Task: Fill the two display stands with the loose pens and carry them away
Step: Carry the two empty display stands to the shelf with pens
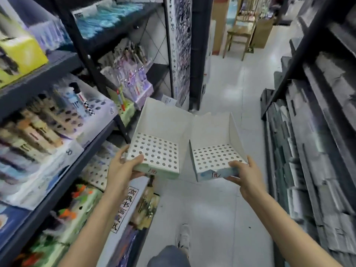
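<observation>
ok so right at the bottom there's a knee in jeans and a white sneaker on the pale tiled floor, and both bare forearms reach up the middle of the aisle. The left hand grips the front left corner of the left display stand, thumb lying flat on the hole grid and the other fingers curled under the front edge. The right hand does the same on the front right corner of the right display stand, thumb on top and fingers wrapped underneath. Both stands are white cardboard with a grid of round holes and tall back walls, held up in the air side by side over the floor. Their fronts are a bit apart, and the back walls come together, though I honestly can't tell if they touch. Each has a red handwritten mark on its front strip. To the left is a dark metal shelf rack packed with blurry stationery, including pens standing in a similar holder a bit further along. On the right is dark shelving with stacked grey stuff. Way down the aisle there's a wooden chair and a cardboard box just beside it.
</observation>
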`<state>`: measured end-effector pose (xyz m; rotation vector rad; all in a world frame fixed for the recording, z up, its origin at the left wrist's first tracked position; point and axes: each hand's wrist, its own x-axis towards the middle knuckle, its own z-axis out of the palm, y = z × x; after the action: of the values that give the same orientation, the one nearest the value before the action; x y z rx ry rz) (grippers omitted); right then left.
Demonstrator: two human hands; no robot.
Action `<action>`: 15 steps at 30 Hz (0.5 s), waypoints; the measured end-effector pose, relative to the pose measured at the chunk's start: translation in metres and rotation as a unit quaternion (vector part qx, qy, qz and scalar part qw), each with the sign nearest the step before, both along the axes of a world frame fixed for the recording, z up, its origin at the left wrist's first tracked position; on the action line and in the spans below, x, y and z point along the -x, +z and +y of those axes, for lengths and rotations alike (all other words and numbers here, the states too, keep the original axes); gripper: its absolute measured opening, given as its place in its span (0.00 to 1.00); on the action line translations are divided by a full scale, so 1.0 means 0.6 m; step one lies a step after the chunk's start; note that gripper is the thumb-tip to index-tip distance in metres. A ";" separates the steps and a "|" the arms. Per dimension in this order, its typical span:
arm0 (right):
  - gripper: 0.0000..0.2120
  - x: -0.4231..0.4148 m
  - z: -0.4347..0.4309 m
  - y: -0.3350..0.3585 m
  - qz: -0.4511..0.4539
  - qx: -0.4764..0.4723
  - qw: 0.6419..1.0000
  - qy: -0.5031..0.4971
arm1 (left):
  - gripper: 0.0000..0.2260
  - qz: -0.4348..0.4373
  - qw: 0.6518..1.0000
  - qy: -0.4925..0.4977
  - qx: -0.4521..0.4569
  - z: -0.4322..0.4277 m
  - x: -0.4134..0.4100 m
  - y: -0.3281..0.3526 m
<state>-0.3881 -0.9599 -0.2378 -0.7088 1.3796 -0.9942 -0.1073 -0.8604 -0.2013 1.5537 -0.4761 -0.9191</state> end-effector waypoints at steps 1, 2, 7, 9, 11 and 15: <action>0.16 -0.011 -0.038 0.006 0.002 -0.001 1.000 -0.006 | 0.24 -0.016 1.000 -0.006 0.002 -0.042 -0.008 0.012; 0.16 -0.021 -0.076 0.015 0.001 -0.001 1.000 -0.010 | 0.23 -0.032 0.999 -0.012 0.009 -0.083 -0.016 0.025; 0.25 -0.059 -0.252 0.049 -0.018 0.002 0.999 -0.030 | 0.24 -0.046 0.998 -0.006 0.037 -0.268 -0.045 0.077; 0.21 -0.070 -0.320 0.057 -0.014 0.018 0.999 -0.026 | 0.21 -0.039 0.998 0.005 0.052 -0.337 -0.049 0.090; 0.15 -0.079 -0.391 0.061 -0.012 0.041 0.999 -0.012 | 0.20 -0.030 0.998 0.013 0.060 -0.405 -0.051 0.098; 0.16 -0.100 -0.542 0.074 -0.033 0.065 0.997 0.020 | 0.20 -0.022 0.996 0.048 0.073 -0.529 -0.052 0.114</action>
<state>-0.3280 -1.2849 -0.1936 -0.7894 1.2472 -1.0743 -0.0763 -1.1779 -0.1329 1.4535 -0.4849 -0.7621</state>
